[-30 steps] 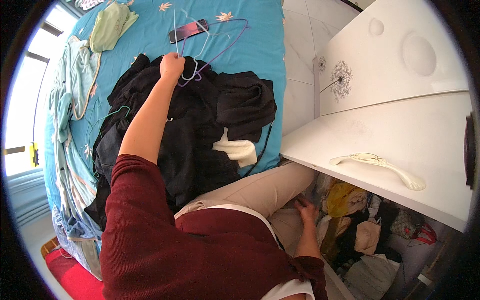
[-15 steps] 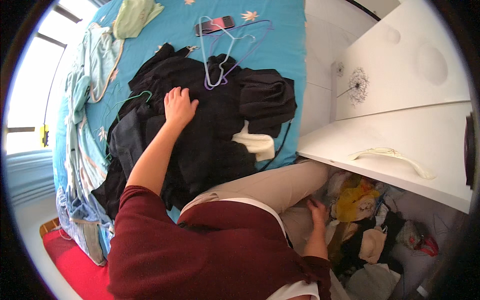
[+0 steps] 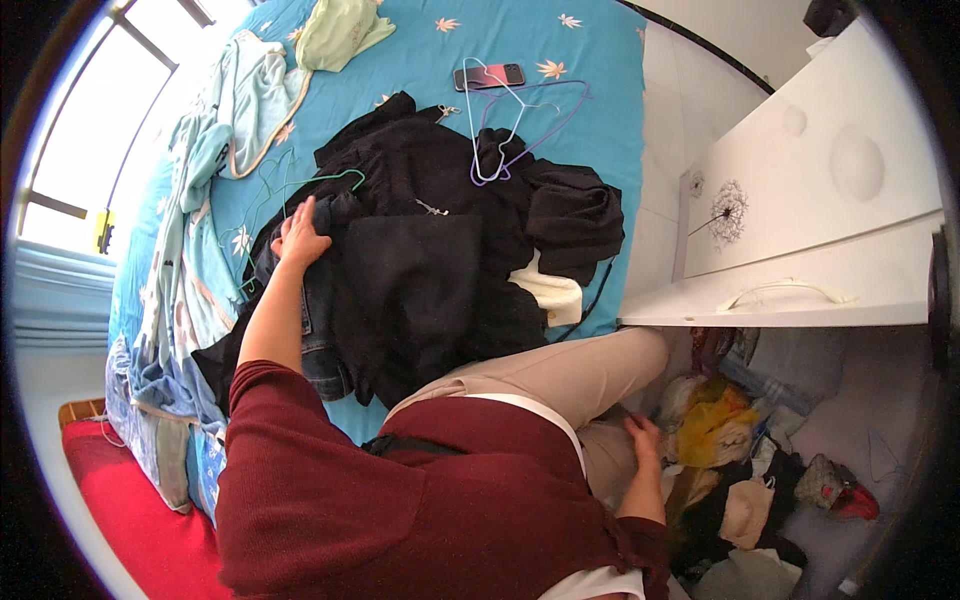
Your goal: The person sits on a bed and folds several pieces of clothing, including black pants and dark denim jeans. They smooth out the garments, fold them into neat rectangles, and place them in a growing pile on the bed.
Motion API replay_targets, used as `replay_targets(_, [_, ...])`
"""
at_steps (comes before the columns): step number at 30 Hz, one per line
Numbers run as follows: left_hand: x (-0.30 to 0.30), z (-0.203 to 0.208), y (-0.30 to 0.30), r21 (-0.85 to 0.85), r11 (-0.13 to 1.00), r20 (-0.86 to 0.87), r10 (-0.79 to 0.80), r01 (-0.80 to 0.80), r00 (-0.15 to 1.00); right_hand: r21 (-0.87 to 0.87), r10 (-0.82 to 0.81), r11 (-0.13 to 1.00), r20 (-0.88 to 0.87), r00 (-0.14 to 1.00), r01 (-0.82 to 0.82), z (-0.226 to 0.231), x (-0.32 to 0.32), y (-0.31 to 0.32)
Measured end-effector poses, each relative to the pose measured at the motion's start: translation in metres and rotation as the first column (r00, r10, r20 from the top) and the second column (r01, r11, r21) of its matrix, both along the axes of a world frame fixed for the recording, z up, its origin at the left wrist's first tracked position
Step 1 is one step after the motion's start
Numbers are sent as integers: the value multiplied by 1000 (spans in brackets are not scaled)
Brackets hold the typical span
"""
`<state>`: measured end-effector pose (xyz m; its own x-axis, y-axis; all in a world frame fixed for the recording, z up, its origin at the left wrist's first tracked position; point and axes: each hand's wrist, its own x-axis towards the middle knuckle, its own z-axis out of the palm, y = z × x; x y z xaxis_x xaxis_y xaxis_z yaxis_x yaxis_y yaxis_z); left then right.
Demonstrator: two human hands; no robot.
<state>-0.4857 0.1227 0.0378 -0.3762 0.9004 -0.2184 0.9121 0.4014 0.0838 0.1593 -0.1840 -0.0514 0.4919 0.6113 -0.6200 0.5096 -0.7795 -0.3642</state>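
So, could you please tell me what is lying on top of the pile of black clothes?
Purple and white wire hangers rest on the pile of black clothes; the left hand presses its left edge. Whatever lies beneath is covered.

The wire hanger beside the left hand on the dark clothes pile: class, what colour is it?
Green: the thin wire hanger shows best in the head view, just above the left hand.

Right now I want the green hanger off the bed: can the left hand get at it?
Probably yes. The left hand rests on the black clothes right beside the green hanger, with nothing lying between them.
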Motion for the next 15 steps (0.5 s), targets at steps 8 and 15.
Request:
replay_targets(8, [53, 32, 45, -230, 971, 31, -53, 58, 998, 15, 57, 998, 80, 995, -58, 15, -13, -14])
replay_targets(15, [80, 42, 9, 31, 930, 136, -368, 367, 920, -12, 60, 998, 52, 997, -59, 1, -8, -22])
